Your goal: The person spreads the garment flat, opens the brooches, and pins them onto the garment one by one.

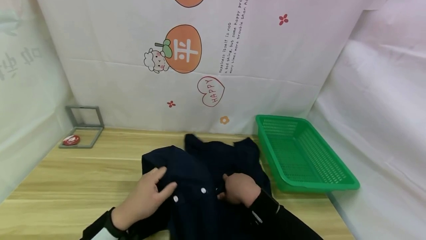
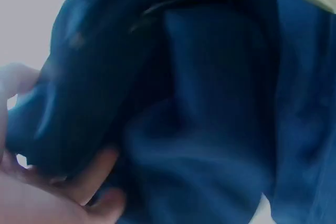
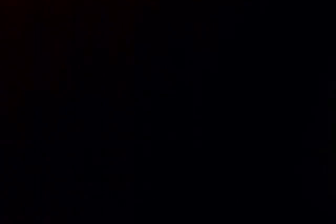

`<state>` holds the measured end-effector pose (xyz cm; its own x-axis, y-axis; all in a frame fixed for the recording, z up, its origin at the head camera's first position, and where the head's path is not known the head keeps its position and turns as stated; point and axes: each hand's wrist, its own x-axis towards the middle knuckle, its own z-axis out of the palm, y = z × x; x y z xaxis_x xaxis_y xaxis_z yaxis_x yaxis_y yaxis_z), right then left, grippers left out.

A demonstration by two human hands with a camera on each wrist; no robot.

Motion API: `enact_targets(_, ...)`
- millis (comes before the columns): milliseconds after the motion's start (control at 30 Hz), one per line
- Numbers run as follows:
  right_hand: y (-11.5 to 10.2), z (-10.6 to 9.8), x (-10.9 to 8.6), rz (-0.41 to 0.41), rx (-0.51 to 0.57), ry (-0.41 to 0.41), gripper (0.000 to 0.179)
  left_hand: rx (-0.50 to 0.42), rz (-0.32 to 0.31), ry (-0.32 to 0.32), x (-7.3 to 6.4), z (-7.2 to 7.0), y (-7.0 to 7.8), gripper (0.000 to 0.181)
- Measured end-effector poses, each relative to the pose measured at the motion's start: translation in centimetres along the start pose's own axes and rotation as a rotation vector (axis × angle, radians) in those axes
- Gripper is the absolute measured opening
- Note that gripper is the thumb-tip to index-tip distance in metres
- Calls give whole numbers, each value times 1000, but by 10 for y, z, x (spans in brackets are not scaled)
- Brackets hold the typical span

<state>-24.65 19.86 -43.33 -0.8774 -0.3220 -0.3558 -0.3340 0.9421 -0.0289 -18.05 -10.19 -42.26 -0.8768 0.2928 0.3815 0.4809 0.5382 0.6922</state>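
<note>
A dark navy buttoned garment, seemingly a shirt (image 1: 186, 169), lies bunched on the wooden table in front of me. Two white buttons show along its front. At its left side my left hand (image 1: 144, 197) holds a raised fold of the cloth between fingers and thumb. The left wrist view shows that hand's fingers (image 2: 97, 177) around the loose navy cloth (image 2: 215, 93). My right hand (image 1: 239, 189) is curled near the middle of the shirt and grips its cloth; its fingertips are partly hidden. The right wrist view is almost wholly black.
A green plastic basket (image 1: 274, 162) stands to the right, close beside the shirt. At the back left is a grey hinged frame (image 1: 96, 136), with a small red round object (image 1: 71, 140) lying in it. A printed white sheet (image 1: 253, 103) hangs behind the wooden table (image 1: 83, 181).
</note>
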Motion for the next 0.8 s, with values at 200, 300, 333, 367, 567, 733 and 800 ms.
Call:
enact_targets(200, 13, -1, 9, 81, 8, 36, 69, -212, -296, -57, 4, -22, -11, 51)
enact_targets(300, 16, 0, 13, 52, 10, 30, 69, -493, -462, -161, -3, -30, -24, 68)
enact_targets(333, 17, 1, 14, 43, 18, 20, 69, -610, -512, -198, -8, -32, -29, 72)
enact_targets(367, 18, 1, 15, 35, 23, 11, 70, -717, -543, -234, -14, -33, -35, 74)
enact_targets(567, 20, -2, 18, 12, 65, -44, 68, -955, -523, -456, -43, -37, -66, 79)
enact_targets(733, 24, -2, 19, 30, 81, -63, 67, -723, -521, -472, -41, -45, -71, 78)
enact_targets(800, 26, -2, 20, 38, 82, -58, 67, -666, -541, -378, -36, -51, -71, 74)
